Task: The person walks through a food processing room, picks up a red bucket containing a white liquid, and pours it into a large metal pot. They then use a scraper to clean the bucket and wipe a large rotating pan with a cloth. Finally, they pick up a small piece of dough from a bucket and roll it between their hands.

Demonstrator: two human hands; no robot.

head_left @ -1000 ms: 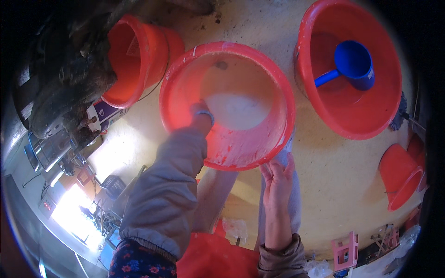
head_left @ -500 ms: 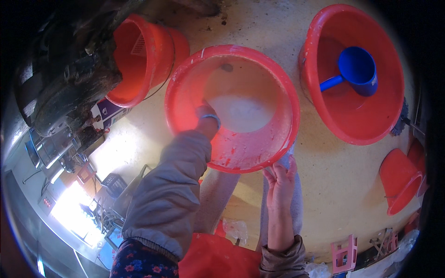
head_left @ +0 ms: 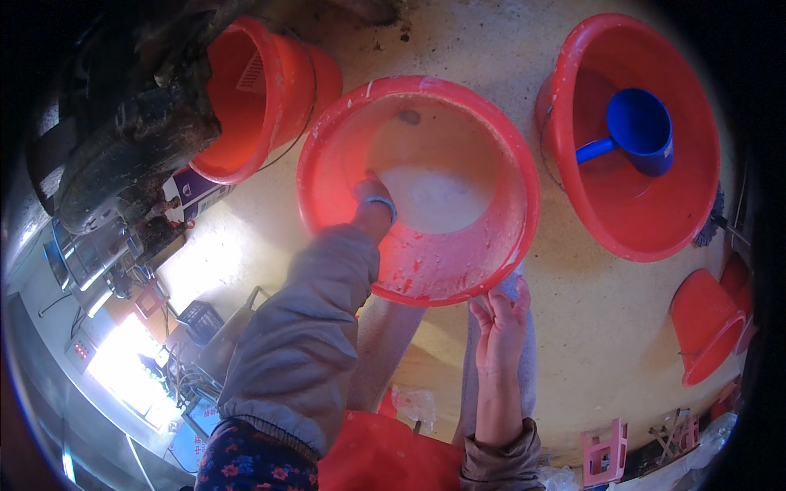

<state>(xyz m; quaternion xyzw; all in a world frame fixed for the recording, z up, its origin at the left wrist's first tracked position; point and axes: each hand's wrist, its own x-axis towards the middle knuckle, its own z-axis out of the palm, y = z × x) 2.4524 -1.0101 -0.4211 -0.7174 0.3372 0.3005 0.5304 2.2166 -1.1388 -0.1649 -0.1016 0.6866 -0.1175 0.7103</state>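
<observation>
I steady the red basin (head_left: 426, 278) rim with my flat, spread right hand (head_left: 499, 323), scrubbing inside; left hand (head_left: 372, 200) fingers' grip I cannot tell.

One head-worn fisheye view looks steeply down, close over the red basin (head_left: 491, 245).

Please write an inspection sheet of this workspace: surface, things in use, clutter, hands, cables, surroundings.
Surface: yellowish floor, dirty at the far edge.
Things in use: red basin, smeared white, milky water inside.
Clutter: second red basin holding a blue scoop; two red buckets; pink stool.
Hands: left hand inside the basin, grip not visible; right hand open at the near rim.
Cables: nothing seen.
Surroundings: dark machinery on the left.
</observation>
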